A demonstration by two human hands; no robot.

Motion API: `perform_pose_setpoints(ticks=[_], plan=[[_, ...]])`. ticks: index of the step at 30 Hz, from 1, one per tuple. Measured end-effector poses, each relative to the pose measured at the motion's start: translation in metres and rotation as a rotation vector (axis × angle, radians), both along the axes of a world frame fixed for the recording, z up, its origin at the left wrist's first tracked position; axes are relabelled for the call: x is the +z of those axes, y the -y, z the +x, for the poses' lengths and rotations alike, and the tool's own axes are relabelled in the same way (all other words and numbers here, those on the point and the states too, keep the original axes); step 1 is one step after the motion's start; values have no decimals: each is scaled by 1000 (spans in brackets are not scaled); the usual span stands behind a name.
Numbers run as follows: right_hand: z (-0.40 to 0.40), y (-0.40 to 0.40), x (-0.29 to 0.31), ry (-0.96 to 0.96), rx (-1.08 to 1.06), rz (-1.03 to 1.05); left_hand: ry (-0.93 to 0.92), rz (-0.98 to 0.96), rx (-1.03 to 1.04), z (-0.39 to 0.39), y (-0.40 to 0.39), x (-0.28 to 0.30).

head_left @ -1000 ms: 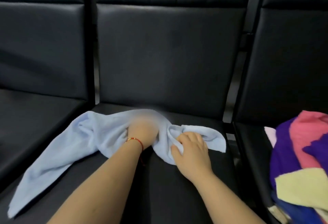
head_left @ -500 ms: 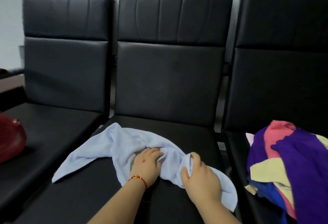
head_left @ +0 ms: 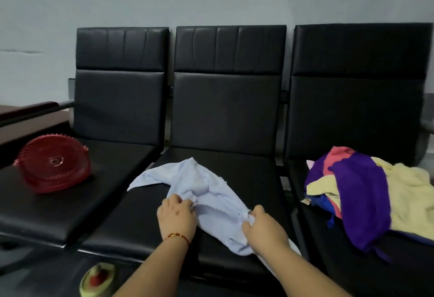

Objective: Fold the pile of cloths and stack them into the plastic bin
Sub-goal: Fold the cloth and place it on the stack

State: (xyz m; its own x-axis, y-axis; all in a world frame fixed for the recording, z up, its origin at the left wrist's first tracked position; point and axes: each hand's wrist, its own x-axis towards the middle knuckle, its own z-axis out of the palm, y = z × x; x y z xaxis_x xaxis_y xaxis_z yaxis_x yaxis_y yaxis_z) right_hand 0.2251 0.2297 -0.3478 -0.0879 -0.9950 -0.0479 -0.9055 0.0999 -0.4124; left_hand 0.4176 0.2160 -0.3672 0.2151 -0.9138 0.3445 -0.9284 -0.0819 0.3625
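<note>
Head view: the task looks barely begun. Left hand (head_left: 176, 216) and right hand (head_left: 264, 231) have their fingers clamped on a crumpled light-blue cloth (head_left: 206, 193) on the middle seat (head_left: 246, 172); the pile (head_left: 366, 193) lies unfolded, red bin (head_left: 52, 164) tipped over.

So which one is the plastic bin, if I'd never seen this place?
Look at the row of three black seats. On the leftmost seat lies a round red plastic bin, tipped on its side. It is the only red, rigid, ribbed thing there; everything else on the seats is soft cloth.
</note>
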Motion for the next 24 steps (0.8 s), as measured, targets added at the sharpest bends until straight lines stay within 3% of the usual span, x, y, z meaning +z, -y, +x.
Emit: perform_pose_setpoints(ticks=[2, 4, 7, 11, 13, 16, 20, 24], plan=[[6, -19, 2, -29, 27, -65, -235, 87, 158, 10, -14, 7], [16, -35, 2, -78, 81, -92, -426, 100, 164, 21, -25, 3], [32, -50, -3, 93, 119, -6, -561, 114, 139, 37, -32, -5], [52, -47, -4, 280, 133, -21, -1260, 270, 115, 57, -19, 6], [61, -38, -1, 465, 36, -15, -1641, 226, 134, 64, -15, 15], [69, -13, 5, 725, -161, 39, -1742, 278, 151, 67, -10, 19], [75, 12, 6, 1159, -288, 360, -1837, 320, 143, 55, -1, 23], [77, 14, 16, 1298, -249, 541, -1939, 417, 51, 55, 7, 23]])
